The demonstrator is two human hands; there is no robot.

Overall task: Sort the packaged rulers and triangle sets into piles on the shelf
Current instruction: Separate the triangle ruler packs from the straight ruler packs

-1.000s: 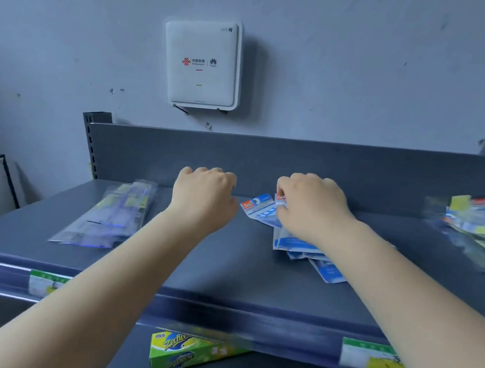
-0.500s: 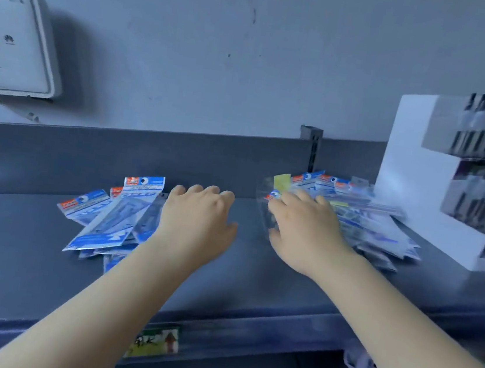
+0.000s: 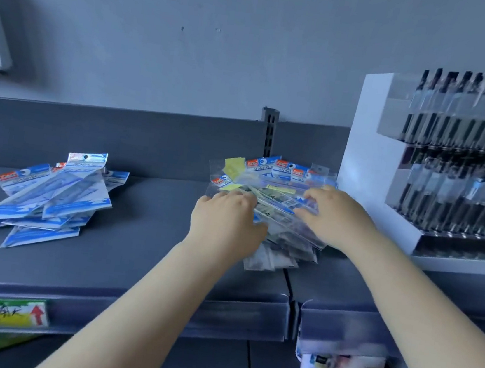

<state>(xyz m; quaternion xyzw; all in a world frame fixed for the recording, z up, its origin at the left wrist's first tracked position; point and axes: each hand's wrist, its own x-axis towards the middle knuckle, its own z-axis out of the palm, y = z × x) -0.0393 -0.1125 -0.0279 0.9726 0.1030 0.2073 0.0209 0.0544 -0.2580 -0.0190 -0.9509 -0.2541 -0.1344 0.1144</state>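
Both hands moved from blue pile (image 3: 50, 194) to mixed pile (image 3: 276, 197). Left hand (image 3: 227, 221) flat, fingers apart; right hand (image 3: 335, 216) pinching clear packet (image 3: 281, 208). Next pick likely starting.

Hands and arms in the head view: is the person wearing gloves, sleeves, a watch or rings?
Nothing worn shows. The left hand and right hand are bare, with no gloves, and no rings or watch can be seen. Both forearms are bare down to the picture's bottom edge, with no sleeve in view.
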